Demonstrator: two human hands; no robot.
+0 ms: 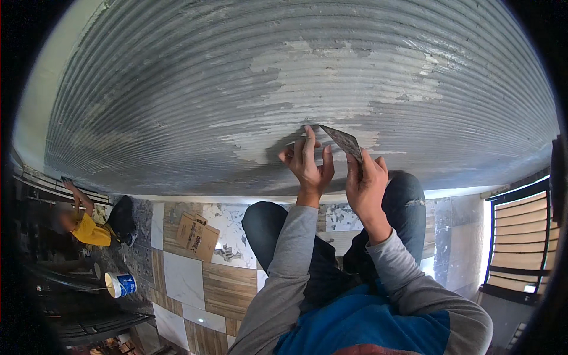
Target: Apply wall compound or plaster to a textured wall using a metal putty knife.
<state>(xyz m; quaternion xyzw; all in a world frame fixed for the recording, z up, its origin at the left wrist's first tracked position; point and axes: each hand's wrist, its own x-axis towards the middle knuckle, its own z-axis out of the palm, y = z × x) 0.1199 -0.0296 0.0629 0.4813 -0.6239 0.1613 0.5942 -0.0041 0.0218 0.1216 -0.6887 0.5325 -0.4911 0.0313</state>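
Reaching both forearms in light-grey sleeves forward from the near side, wrists up by the broad grey wall with long parallel ribs. Keeping left hand loose, fingers half-spread and partly curled, index straightest and pointing far; gripping nothing visible. Can't tell whether index fingertip touches the wall or sits just beside it. Pinching with right hand, thumb and fingers closed on the near right end of a thin, flat, four-sided dark-grey plate.

Plate: tilted, slanting from far left to near right, face mottled with brownish-grey smears. Located between the two hands, far left corner just right of the left index tip. Can't confirm contact with the wall.

Bounded on the far side by a pale-grey smeared patch across the ribs. Bounded on the near side by the wall's lower edge and two knees in dark jeans, one either side; right wrist close to the right knee. Unobstructed left and right along the ribs. Well apart on the left: brown cardboard piece on tiled floor, white-and-blue bucket, co-worker in yellow top.
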